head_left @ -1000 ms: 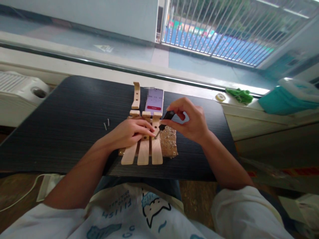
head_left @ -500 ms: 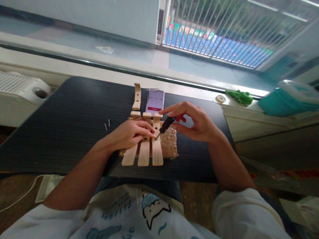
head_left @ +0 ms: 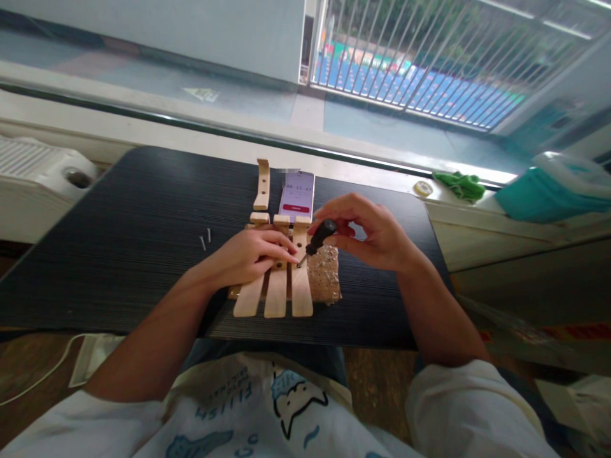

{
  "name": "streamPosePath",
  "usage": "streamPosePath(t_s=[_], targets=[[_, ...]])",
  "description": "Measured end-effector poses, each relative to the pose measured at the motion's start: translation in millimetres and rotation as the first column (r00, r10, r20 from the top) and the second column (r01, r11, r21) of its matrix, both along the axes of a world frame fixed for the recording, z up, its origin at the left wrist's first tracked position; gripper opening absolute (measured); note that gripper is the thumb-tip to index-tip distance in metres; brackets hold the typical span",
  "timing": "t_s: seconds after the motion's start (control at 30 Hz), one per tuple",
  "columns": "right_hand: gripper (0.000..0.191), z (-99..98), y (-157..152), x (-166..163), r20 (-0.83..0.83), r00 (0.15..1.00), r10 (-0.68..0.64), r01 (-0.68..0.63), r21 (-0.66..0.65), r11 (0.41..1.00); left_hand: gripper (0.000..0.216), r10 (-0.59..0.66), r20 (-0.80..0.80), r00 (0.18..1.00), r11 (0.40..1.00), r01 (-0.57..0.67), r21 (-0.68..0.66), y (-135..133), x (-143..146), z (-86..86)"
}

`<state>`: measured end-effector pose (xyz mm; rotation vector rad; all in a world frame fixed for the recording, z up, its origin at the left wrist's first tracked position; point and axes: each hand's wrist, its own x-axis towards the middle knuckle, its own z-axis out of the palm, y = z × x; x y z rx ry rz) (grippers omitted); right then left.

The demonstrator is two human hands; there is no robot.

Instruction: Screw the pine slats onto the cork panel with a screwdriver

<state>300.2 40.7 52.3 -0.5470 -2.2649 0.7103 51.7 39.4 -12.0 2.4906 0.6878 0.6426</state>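
Note:
Three pale wooden hooks (head_left: 301, 296) lie side by side, their flared ends toward me, on a brown cardboard-like block (head_left: 325, 273) with a pitted surface. My left hand (head_left: 251, 253) rests across the left and middle hooks, fingers stretched out. Its fingertips reach the right hook beside the screwdriver's tip. My right hand (head_left: 370, 230) grips a black-handled screwdriver (head_left: 321, 236) between thumb and fingers. The tool is tilted, with its tip at the lower hole of the right hook. Whether a screw sits under the tip is too small to tell.
Another wooden hook (head_left: 262, 184) lies farther back, beside a phone (head_left: 298, 196) showing a timer. Two screws (head_left: 205, 239) lie left of my left hand on the black table (head_left: 157, 210). On the sill are a tape roll (head_left: 422, 188), green cloth (head_left: 461, 186) and teal bin (head_left: 548, 194).
My right fingers have shifted around the screwdriver handle, which now leans slightly differently, its end more exposed. The tip stays at the same hole. My left hand and the hooks have not moved.

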Motion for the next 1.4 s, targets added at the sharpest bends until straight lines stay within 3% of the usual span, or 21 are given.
streamPosePath(t_s=[0.17, 0.47, 0.83, 1.4], targets=[[0.013, 4.5, -1.6, -1.2, 0.032, 0.996, -0.081, 0.079, 0.066, 0.995, 0.039, 0.005, 0.005, 1.0, 1.0, -0.005, -0.031, 0.0, 0.0, -0.1], [0.024, -2.2, 0.6, -4.4, -0.029, 0.982, -0.188, 0.19, 0.083, 0.978, 0.041, -0.002, 0.009, 1.0, 0.999, 0.003, -0.047, -0.6, 0.3, 1.2], [0.02, -2.9, -2.2, -8.1, -0.048, 0.958, -0.281, 0.285, 0.201, 0.937, 0.041, -0.004, 0.001, 1.0, 1.0, 0.004, -0.027, -0.2, -0.1, -0.2], [0.032, -2.5, -2.2, -9.8, -0.082, 0.954, -0.288, 0.299, 0.298, 0.906, 0.041, -0.007, 0.0, 1.0, 1.0, 0.007, -0.014, -0.5, -1.3, -1.1]])
